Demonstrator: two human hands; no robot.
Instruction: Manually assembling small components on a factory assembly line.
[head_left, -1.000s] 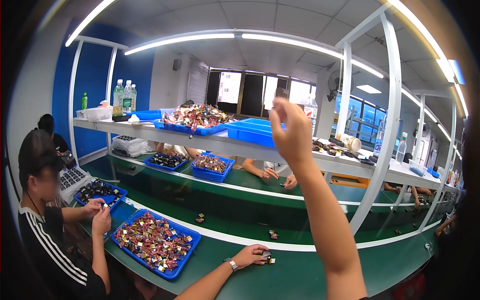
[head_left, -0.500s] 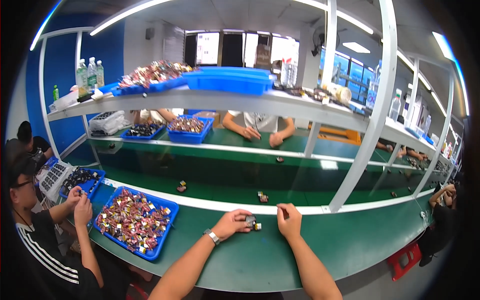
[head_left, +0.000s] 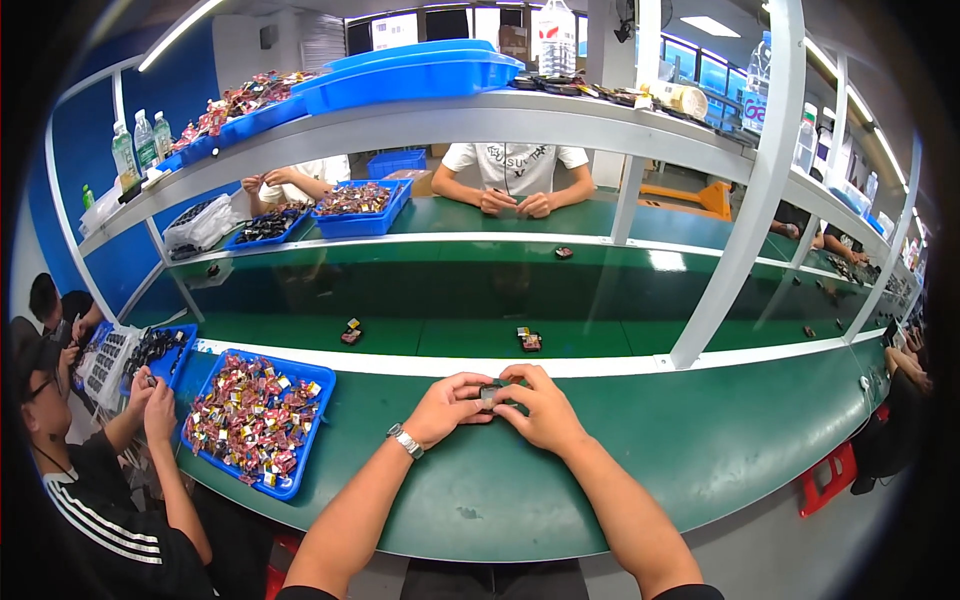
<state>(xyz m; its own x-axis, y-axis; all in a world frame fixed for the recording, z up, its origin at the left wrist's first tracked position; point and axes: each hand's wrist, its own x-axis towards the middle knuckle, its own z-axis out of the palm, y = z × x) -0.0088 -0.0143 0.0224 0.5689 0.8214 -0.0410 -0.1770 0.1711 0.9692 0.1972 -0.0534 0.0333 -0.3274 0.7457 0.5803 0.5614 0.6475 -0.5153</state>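
Both of my hands meet over the green bench [head_left: 470, 510], around a small dark electronic module [head_left: 490, 395] with a greyish face. My left hand [head_left: 448, 408], with a metal-band watch on its wrist, pinches the module from the left. From the right, the thumb and fingers of my right hand [head_left: 543, 408] close on the same piece. Fingers cover much of it, so its lower side is hidden. To the left of my left arm lies a blue tray [head_left: 331, 378] heaped with small red boards [head_left: 250, 415] bearing yellow and white tabs.
Beyond a white rail [head_left: 440, 368], loose modules [head_left: 529, 340] lie on a green belt. A slanted white post [head_left: 735, 200] rises right of my hands; a shelf [head_left: 450, 122] crosses above. One person [head_left: 100, 510] works at my left, another [head_left: 515, 180] opposite. A red stool [head_left: 828, 478] stands right.
My right hand has moved left and now grips the module together with my left hand. The view has tilted downward. The person opposite has brought both hands together.
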